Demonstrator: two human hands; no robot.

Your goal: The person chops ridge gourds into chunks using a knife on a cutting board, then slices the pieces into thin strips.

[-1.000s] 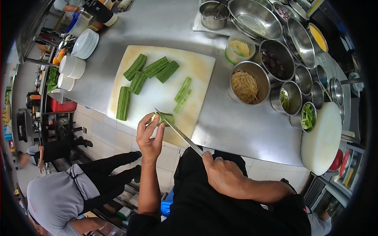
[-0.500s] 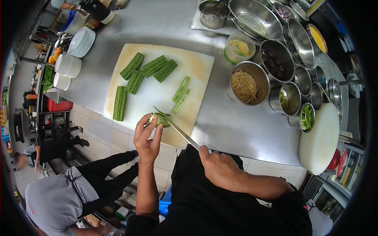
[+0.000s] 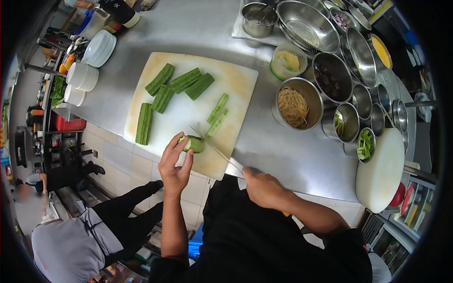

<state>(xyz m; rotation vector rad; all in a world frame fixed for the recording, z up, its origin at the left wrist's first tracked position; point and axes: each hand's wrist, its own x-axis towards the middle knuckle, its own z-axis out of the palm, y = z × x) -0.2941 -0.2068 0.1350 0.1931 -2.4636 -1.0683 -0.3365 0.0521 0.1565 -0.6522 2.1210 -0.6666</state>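
Evidently two bare hands at work, one thing in each. Left hand [image 3: 173,167] pinches a short green piece [image 3: 194,145] by its left end, thumb below and fingers above; held there, I judge, to steady it while leaving its other end free for the knife [image 3: 222,154]. Right hand [image 3: 265,188] closed round the knife's handle, blade slanting up and away past the piece's free end; cannot tell whether edge and piece touch. Piece sits over the near part of the white cutting board [image 3: 177,120], which lies along the near edge of the steel counter [image 3: 288,160], probably for easy reach. Count on the board: five ridged green pieces [image 3: 144,123], four grouped toward the far left, one apart nearer the person; two thin green strips [image 3: 217,108] side by side at right, perhaps kept separate by cut. A pale sliver at the blade is too blurred to identify. Off board, right: one bowl of pale yellow shreds [image 3: 292,107], one bowl of dark pieces [image 3: 328,84], two small cups of cut greens [image 3: 365,145].
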